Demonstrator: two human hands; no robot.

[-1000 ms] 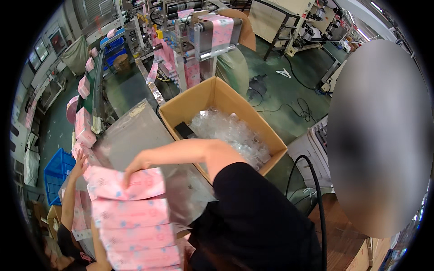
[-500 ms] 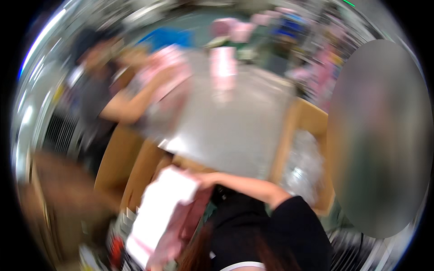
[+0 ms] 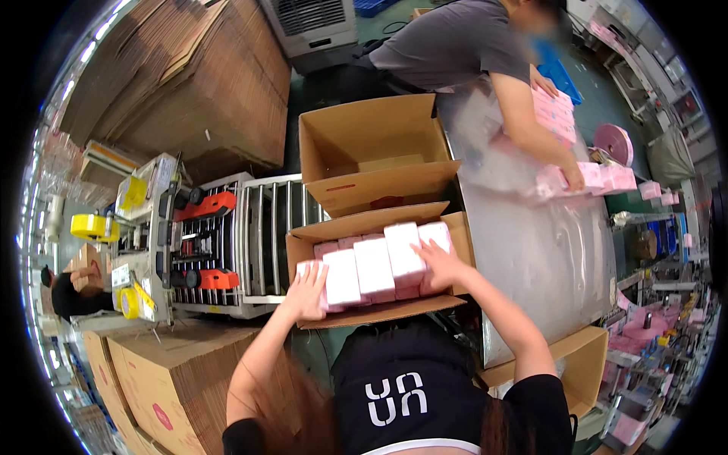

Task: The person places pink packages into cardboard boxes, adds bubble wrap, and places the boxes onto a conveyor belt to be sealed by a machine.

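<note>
Here, the white and pink packs (image 3: 374, 267) are in a row inside the open carton (image 3: 394, 309). The left hand (image 3: 306, 294), fingers extended, touches the row's left end; the right hand (image 3: 441, 267), fingers spread, touches its right end.

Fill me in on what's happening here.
A person has both hands on a row of packs in an open box: the left hand at the row's left end, the right hand at its right end. The box's flaps are not closed over the packs. A second open box stands just beyond it, next to a roller conveyor. At the metal table, a co-worker has hands on other pink packs.
</note>
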